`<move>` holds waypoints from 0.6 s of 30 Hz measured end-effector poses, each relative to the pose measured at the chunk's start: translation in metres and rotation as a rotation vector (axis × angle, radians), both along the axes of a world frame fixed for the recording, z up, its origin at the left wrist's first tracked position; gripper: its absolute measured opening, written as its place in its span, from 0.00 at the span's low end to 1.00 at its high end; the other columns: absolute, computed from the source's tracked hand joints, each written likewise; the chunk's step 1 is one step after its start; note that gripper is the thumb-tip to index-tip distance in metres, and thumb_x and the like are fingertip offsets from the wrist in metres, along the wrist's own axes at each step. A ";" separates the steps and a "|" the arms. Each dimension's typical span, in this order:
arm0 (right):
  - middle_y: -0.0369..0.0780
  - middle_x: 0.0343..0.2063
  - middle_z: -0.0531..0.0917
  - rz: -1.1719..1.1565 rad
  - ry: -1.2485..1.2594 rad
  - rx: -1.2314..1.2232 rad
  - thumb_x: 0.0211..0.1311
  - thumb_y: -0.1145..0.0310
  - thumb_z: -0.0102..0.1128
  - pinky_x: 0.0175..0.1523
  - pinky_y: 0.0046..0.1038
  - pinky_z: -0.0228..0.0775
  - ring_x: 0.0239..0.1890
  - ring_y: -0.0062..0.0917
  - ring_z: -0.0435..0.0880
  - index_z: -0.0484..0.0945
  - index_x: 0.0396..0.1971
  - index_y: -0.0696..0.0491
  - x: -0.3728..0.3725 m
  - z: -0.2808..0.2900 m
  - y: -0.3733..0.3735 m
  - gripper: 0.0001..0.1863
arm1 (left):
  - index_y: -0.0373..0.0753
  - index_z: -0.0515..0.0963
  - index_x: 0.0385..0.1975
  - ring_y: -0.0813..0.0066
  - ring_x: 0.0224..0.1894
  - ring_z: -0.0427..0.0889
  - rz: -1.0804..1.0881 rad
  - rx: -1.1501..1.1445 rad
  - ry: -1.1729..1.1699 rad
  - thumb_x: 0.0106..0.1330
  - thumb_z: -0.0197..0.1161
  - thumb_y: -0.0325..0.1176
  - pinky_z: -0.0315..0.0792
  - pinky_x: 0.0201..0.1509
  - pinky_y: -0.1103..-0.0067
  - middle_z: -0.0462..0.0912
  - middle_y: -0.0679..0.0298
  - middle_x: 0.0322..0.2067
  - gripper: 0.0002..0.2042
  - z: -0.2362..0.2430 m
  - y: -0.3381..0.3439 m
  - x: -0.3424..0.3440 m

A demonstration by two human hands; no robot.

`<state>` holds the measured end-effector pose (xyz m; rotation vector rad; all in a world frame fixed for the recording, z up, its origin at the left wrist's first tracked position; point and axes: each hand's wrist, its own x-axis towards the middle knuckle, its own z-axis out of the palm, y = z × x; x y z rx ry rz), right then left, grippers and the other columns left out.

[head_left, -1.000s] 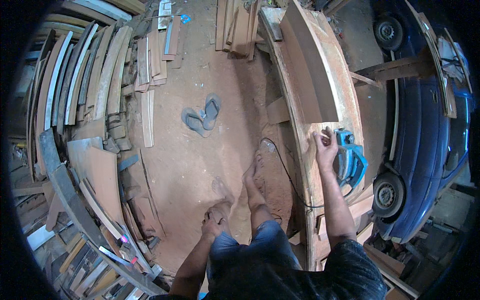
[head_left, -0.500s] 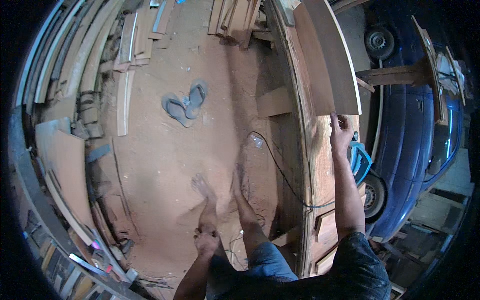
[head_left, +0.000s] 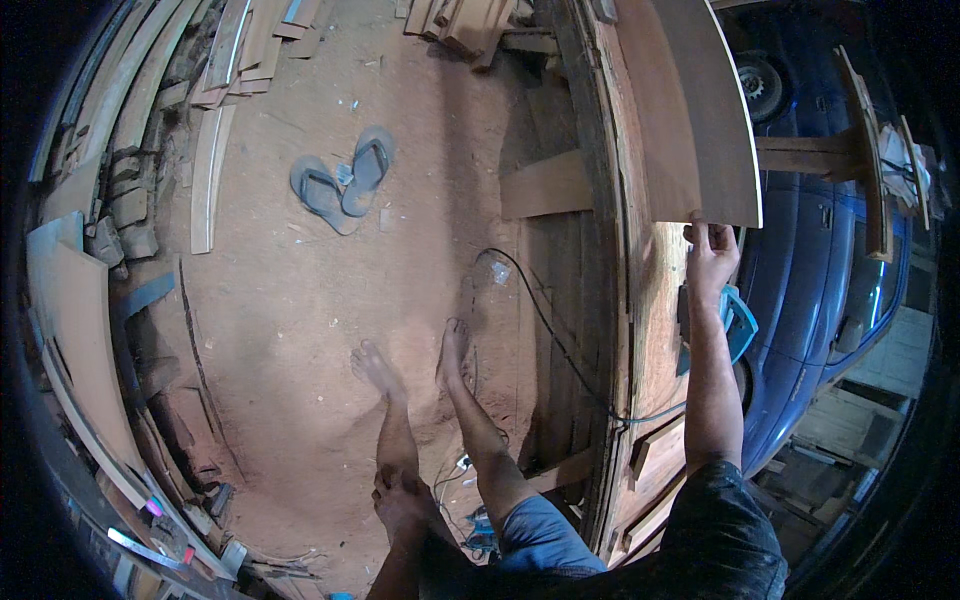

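My right hand (head_left: pixel 712 258) reaches up along the workbench (head_left: pixel 660 290). Its fingers pinch the near end of a long brown wooden board (head_left: pixel 722 140) with a pale right edge, and the thumb is partly out of sight. The board lies lengthwise over the bench, its far end cut off by the top of the picture. Beside my right forearm sits a power tool with a teal handle (head_left: pixel 740 325), half hidden by the arm; its exact kind does not show. Down by my bent left leg, my left hand (head_left: pixel 405 505) has its fingers curled over the knee.
A dark cable (head_left: pixel 560 350) loops off the bench over the floor. Grey flip-flops (head_left: pixel 365 175) lie ahead of my bare feet. Planks (head_left: pixel 155 75) are piled along the left, with more wood (head_left: pixel 470 25) at the back. A blue car (head_left: pixel 805 270) stands right of the bench.
My view has shifted, with the floor things appearing further up and left and the bench further right. Both hands keep their hold, right on the board, left on the knee.
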<state>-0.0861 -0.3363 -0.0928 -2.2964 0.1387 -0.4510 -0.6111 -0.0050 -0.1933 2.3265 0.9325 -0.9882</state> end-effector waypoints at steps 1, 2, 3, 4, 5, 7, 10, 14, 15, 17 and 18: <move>0.37 0.29 0.85 0.027 -0.023 0.027 0.68 0.67 0.69 0.40 0.23 0.78 0.31 0.17 0.83 0.81 0.39 0.61 0.000 0.000 0.003 0.12 | 0.41 0.75 0.60 0.40 0.57 0.76 0.055 -0.038 0.046 0.61 0.67 0.47 0.76 0.58 0.55 0.71 0.47 0.63 0.28 0.000 0.000 0.001; 0.38 0.29 0.85 0.027 -0.018 0.047 0.68 0.67 0.69 0.41 0.24 0.80 0.32 0.18 0.84 0.80 0.38 0.61 0.000 -0.001 0.003 0.12 | 0.40 0.76 0.59 0.38 0.59 0.74 0.109 -0.076 0.092 0.60 0.67 0.46 0.75 0.61 0.54 0.69 0.46 0.65 0.28 -0.001 0.001 0.002; 0.38 0.29 0.85 0.026 -0.013 0.068 0.68 0.67 0.69 0.42 0.24 0.81 0.32 0.19 0.84 0.80 0.38 0.61 0.000 0.000 0.002 0.12 | 0.39 0.77 0.58 0.36 0.62 0.72 0.165 -0.113 0.138 0.59 0.67 0.46 0.73 0.63 0.53 0.67 0.46 0.67 0.28 -0.002 0.002 0.002; 0.39 0.29 0.86 0.025 -0.007 0.087 0.68 0.68 0.69 0.43 0.25 0.83 0.33 0.19 0.85 0.80 0.37 0.62 0.000 -0.001 -0.001 0.12 | 0.39 0.77 0.58 0.36 0.62 0.72 0.165 -0.112 0.116 0.59 0.67 0.46 0.73 0.63 0.54 0.67 0.46 0.67 0.28 -0.004 0.001 -0.001; 0.39 0.30 0.86 0.015 -0.001 0.086 0.68 0.68 0.69 0.44 0.25 0.83 0.34 0.20 0.86 0.80 0.37 0.62 0.000 -0.002 -0.005 0.11 | 0.38 0.77 0.57 0.36 0.62 0.72 0.167 -0.110 0.094 0.59 0.67 0.46 0.73 0.63 0.54 0.67 0.46 0.67 0.27 -0.008 0.000 -0.007; 0.40 0.30 0.86 -0.001 0.010 0.084 0.69 0.69 0.68 0.44 0.26 0.84 0.35 0.20 0.86 0.80 0.37 0.62 0.000 -0.003 -0.009 0.11 | 0.37 0.78 0.56 0.37 0.62 0.72 0.169 -0.116 0.089 0.59 0.66 0.46 0.73 0.64 0.55 0.67 0.46 0.67 0.27 -0.009 -0.001 -0.009; 0.41 0.31 0.86 0.007 -0.002 0.055 0.69 0.69 0.68 0.44 0.26 0.84 0.35 0.21 0.87 0.79 0.37 0.61 0.000 -0.006 -0.007 0.10 | 0.35 0.78 0.55 0.38 0.62 0.72 0.167 -0.101 0.114 0.59 0.66 0.46 0.73 0.64 0.56 0.67 0.45 0.67 0.27 -0.008 -0.005 -0.001; 0.39 0.33 0.85 0.032 -0.015 0.063 0.70 0.69 0.66 0.44 0.26 0.83 0.34 0.21 0.86 0.80 0.38 0.59 -0.002 -0.005 -0.005 0.08 | 0.35 0.79 0.54 0.39 0.61 0.72 0.140 -0.058 0.113 0.60 0.66 0.47 0.72 0.65 0.57 0.67 0.44 0.67 0.26 -0.014 -0.014 -0.014; 0.39 0.33 0.85 0.042 -0.015 0.076 0.71 0.69 0.66 0.44 0.26 0.82 0.34 0.21 0.86 0.80 0.38 0.59 -0.001 -0.006 -0.006 0.08 | 0.36 0.79 0.54 0.39 0.61 0.73 0.129 -0.066 0.121 0.60 0.66 0.47 0.72 0.65 0.57 0.67 0.44 0.67 0.26 -0.017 -0.014 -0.015; 0.38 0.33 0.85 0.039 -0.010 0.060 0.70 0.70 0.65 0.44 0.25 0.82 0.34 0.20 0.86 0.80 0.38 0.59 0.000 -0.005 -0.010 0.07 | 0.37 0.79 0.55 0.40 0.62 0.72 0.136 -0.073 0.126 0.59 0.66 0.47 0.72 0.64 0.56 0.67 0.44 0.67 0.27 -0.013 -0.013 -0.012; 0.38 0.33 0.85 0.056 -0.015 0.057 0.70 0.70 0.65 0.44 0.25 0.82 0.34 0.20 0.86 0.80 0.38 0.59 0.002 -0.004 -0.013 0.07 | 0.38 0.79 0.56 0.40 0.62 0.72 0.140 -0.077 0.129 0.59 0.66 0.47 0.72 0.64 0.56 0.68 0.45 0.67 0.27 -0.012 -0.013 -0.010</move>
